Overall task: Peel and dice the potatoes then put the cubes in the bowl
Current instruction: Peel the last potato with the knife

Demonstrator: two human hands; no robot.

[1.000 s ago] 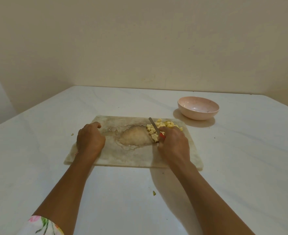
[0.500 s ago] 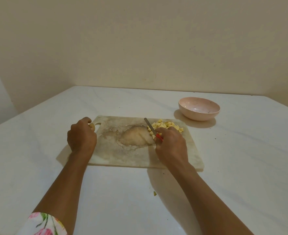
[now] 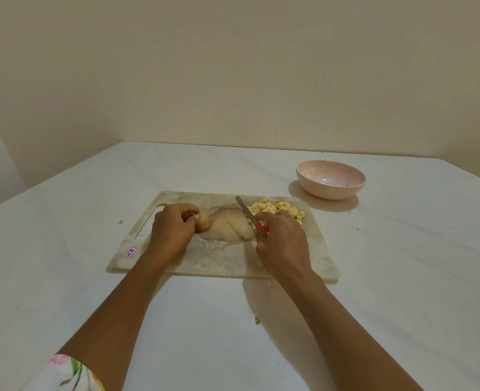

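Both forearms reach in over the cutting board's (image 3: 317, 249) near edge. Left hand (image 3: 173, 230) is curled round a potato (image 3: 204, 222) left of centre, right hand (image 3: 282, 244) gripping a knife (image 3: 245, 211) on the right side, knuckles up.

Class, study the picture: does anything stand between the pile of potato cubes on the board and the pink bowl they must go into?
Nothing visible does: only bare table lies between the cubes and the bowl.

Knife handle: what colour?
Red. The knife handle peeks out from the right hand in the head view.
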